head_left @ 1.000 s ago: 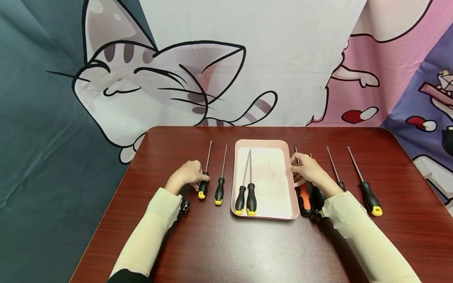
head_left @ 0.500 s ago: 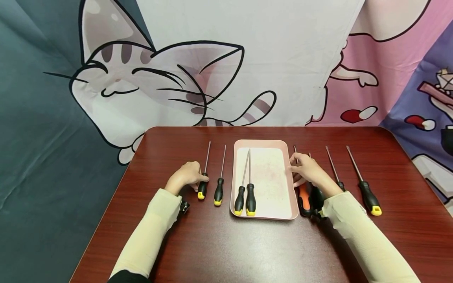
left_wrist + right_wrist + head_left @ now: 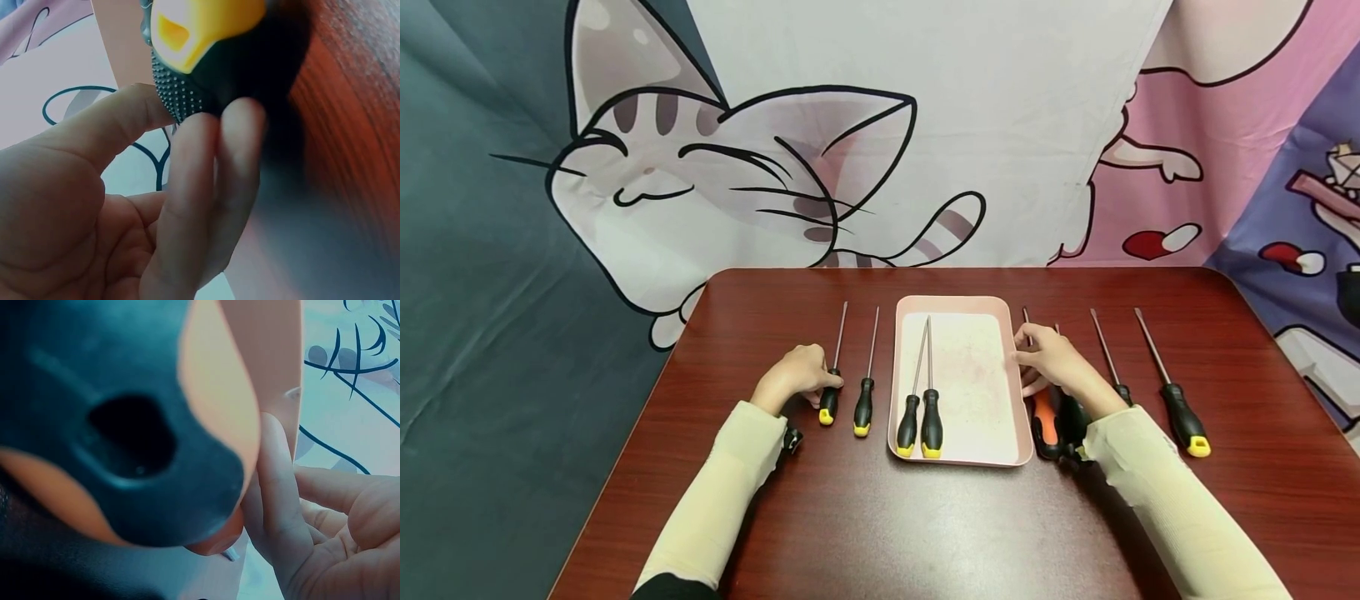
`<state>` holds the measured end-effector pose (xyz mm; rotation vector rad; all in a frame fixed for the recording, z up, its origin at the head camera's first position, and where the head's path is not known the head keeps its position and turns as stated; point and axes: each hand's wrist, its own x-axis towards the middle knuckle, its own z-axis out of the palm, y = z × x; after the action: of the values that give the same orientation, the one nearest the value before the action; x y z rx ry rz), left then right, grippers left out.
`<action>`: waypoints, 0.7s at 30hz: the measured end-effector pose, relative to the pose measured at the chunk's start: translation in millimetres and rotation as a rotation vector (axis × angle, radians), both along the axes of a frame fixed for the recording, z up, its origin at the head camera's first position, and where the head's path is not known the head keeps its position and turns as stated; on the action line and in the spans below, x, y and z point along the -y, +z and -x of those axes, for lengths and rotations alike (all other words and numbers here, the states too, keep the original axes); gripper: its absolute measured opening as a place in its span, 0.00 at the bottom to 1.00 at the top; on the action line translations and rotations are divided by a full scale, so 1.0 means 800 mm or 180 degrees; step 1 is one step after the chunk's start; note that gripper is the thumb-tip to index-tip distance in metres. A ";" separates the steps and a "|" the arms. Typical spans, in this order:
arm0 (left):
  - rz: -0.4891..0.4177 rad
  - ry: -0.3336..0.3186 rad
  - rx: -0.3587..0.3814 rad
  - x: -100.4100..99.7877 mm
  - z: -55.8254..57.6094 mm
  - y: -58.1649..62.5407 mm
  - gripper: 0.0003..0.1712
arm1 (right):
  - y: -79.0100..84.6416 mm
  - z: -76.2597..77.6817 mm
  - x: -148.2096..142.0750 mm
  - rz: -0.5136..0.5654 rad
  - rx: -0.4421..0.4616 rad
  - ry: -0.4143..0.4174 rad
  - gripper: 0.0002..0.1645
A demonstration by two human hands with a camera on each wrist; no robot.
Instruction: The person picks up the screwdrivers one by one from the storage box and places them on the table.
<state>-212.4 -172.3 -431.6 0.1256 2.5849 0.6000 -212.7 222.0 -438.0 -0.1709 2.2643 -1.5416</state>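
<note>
In the head view my left hand (image 3: 796, 375) pinches the black handle of the leftmost screwdriver (image 3: 827, 408), which lies on the table. The left wrist view shows its yellow end (image 3: 212, 28) and dotted grip, with thumb and fingers on either side. My right hand (image 3: 1051, 358) grips the right rim of a pink tray (image 3: 1022, 417) with a white floor. Thumb and fingers stand on opposite sides of that wall in the right wrist view. Two black-and-yellow screwdrivers (image 3: 931, 425) lie side by side at the tray's left. An orange-and-black screwdriver (image 3: 1045, 421) lies just under my right hand.
Another screwdriver (image 3: 864, 408) lies between my left hand and the tray. Right of the tray, my right hand and sleeve partly cover several screwdrivers; the far right one (image 3: 1183, 421) shows whole. A patterned cloth (image 3: 1000, 125) hangs behind the brown table (image 3: 955, 533).
My left hand and the screwdriver it pinches have slid very slightly towards me. My right hand and the tray have stayed in place.
</note>
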 end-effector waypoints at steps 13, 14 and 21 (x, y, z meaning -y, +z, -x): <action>-0.0031 0.0064 0.0108 0.002 0.001 0.002 0.19 | -0.002 0.001 -0.001 -0.0037 0.0026 0.0000 0.09; -0.0042 0.0073 0.0116 0.002 0.001 0.002 0.19 | -0.002 0.001 -0.001 -0.0044 0.0035 -0.0009 0.09; -0.0087 0.0161 0.0149 0.004 0.000 0.004 0.19 | -0.003 0.002 0.001 -0.0101 0.0057 -0.0021 0.09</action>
<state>-212.5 -175.5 -428.3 0.0545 2.5419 0.6490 -214.1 221.6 -440.1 -0.1404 2.2763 -1.5034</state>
